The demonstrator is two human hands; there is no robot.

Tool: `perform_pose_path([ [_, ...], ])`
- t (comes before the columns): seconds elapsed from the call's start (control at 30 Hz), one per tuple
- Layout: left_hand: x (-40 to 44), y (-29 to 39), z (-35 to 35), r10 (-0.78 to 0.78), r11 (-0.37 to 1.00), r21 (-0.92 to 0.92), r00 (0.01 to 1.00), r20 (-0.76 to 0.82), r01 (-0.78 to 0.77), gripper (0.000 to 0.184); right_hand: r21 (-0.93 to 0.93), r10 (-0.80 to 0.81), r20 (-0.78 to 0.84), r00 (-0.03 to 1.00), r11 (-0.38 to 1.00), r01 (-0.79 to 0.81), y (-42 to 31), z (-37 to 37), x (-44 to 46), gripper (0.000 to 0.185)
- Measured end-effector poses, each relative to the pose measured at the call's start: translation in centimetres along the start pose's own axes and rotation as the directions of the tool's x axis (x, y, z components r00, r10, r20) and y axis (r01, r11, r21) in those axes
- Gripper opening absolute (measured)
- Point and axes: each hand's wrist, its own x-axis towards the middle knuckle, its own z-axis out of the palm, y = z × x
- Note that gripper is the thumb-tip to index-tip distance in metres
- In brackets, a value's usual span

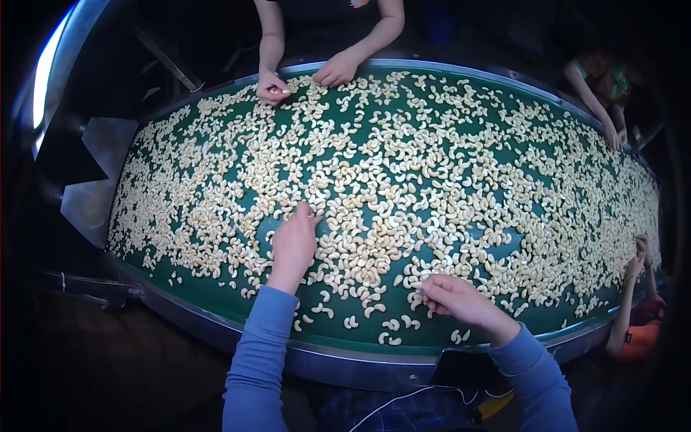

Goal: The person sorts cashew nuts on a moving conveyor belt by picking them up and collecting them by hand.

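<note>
Cashew nuts [353, 248] lie in a loose layer over a green conveyor belt [324, 333]. My left hand [294, 243] reaches over the middle of the belt, back of the hand up. Its fingertips point away from me and stand slightly apart at the cashews, with no nut visible between them. Nearer the belt's front edge, my right hand [461, 299] is closed, thumb pressed against the curled index finger. Cashews lie beside its fingertips. Whatever is inside that hand is hidden.
Across the belt, a person's two hands [337, 70] work among the nuts. Another person's hands [615, 137] are at far right, and an orange-sleeved person's hands [640, 252] at near right. Metal guides [90, 209] stand left. A dark panel [468, 369] with white cables sits below my right hand.
</note>
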Motion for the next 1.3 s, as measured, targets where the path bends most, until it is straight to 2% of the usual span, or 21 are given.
perform_pose_path([
  [0.1,1.0,0.2,-1.5,-0.099,0.993,-0.048,0.983,0.152,0.107,0.022,0.045,0.024,-0.043,0.999,0.999,-0.022,2.2,-2.7,-2.6,0.028],
  [0.13,1.4,-1.5,-0.9,-0.036,0.988,-0.142,0.992,0.121,0.053,0.024,0.068,0.014,-0.077,0.997,0.998,-0.009,2.6,-3.1,-3.5,0.027],
  [0.17,1.6,-2.0,-1.3,-0.111,0.939,-0.302,0.974,0.198,0.168,0.024,0.077,0.016,-0.107,0.994,0.997,-0.008,2.8,-3.6,-4.3,0.026],
  [0.27,2.5,-1.9,-3.3,-0.239,0.551,-0.636,0.833,0.499,0.539,0.021,0.149,0.015,-0.202,0.979,0.989,0.016,3.8,-5.4,-6.4,0.024],
  [0.37,3.2,-2.6,-2.1,-0.216,0.036,-0.9,0.883,0.418,0.435,0.016,0.227,-0.012,-0.238,0.971,0.972,0.067,4.7,-7.3,-7.6,0.027],
  [0.4,4.1,-1.9,-1.6,-0.336,0.145,-0.904,0.879,0.338,0.403,0.02,0.221,0.004,-0.273,0.962,0.974,0.059,4.7,-7.7,-7.7,0.026],
  [0.43,5.1,-2.1,-0.6,-0.314,0.48,-0.822,0.935,0.166,0.308,0.022,0.226,-0.003,-0.28,0.96,0.972,0.069,4.7,-8.0,-7.8,0.026],
  [0.5,6.8,-1.7,1.1,-0.094,0.934,-0.355,0.989,-0.113,0.048,0.027,0.234,-0.016,-0.297,0.955,0.968,0.089,4.8,-8.9,-8.0,0.026],
  [0.53,7.2,-1.6,1.8,-0.053,0.985,-0.166,0.997,-0.055,0.043,0.029,0.222,-0.015,-0.308,0.951,0.971,0.087,4.8,-9.2,-8.1,0.027],
  [0.63,7.6,0.8,0.8,-0.046,0.994,0.104,0.998,0.034,0.042,0.026,0.177,-0.038,-0.297,0.954,0.98,0.094,5.0,-10.4,-8.3,0.027],
  [0.83,6.1,2.7,0.8,0.014,0.911,0.409,0.995,0.101,-0.054,0.019,0.139,-0.058,-0.268,0.962,0.985,0.098,5.4,-11.7,-9.5,0.025],
  [0.9,4.6,5.1,-0.4,0.02,0.963,0.269,0.999,0.039,-0.03,0.017,0.149,-0.093,-0.267,0.959,0.979,0.136,5.6,-12.0,-10.4,0.024],
  [0.93,4.2,4.3,0.8,0.12,0.992,0.044,0.986,-0.112,-0.116,0.017,0.3,-0.07,-0.244,0.967,0.943,0.144,5.6,-12.3,-11.0,0.023],
  [0.97,3.1,6.7,0.6,-0.129,0.8,-0.581,0.988,0.082,0.152,0.017,0.445,-0.059,-0.216,0.975,0.882,0.152,5.3,-12.5,-11.6,0.022],
  [1.0,1.2,9.4,0.6,-0.198,0.228,-0.87,0.896,0.399,0.437,0.018,0.582,-0.055,-0.182,0.982,0.799,0.153,5.9,-12.5,-11.8,0.021],
  [1.03,-1.1,12.6,1.1,-0.011,-0.096,-0.889,0.893,0.45,0.447,0.018,0.765,-0.072,-0.142,0.987,0.625,0.156,6.7,-12.4,-11.6,0.019],
  [1.07,-2.8,15.8,1.9,0.093,-0.196,-0.851,0.873,0.478,0.487,0.02,0.898,-0.109,-0.107,0.988,0.415,0.143,7.4,-12.3,-11.1,0.018],
  [1.1,-4.6,19.7,2.4,0.075,-0.19,-0.808,0.829,0.555,0.558,0.023,0.977,-0.157,-0.077,0.985,0.187,0.107,7.8,-12.1,-10.7,0.016],
  [1.17,-8.7,27.0,3.8,0.253,-0.267,-0.815,0.853,0.456,0.514,0.024,0.956,0.036,-0.27,0.962,0.129,0.263,7.4,-10.8,-10.5,0.013],
  [1.23,-12.4,33.9,5.1,0.337,-0.043,-0.965,0.913,0.23,0.258,0.026,0.944,-0.04,-0.316,0.948,0.087,0.319,7.9,-11.2,-11.3,0.013],
  [1.3,-14.0,38.5,3.7,0.487,0.102,-0.982,0.853,0.188,0.158,0.027,0.908,-0.146,-0.407,0.902,0.046,0.417,9.4,-12.1,-11.8,0.014],
])
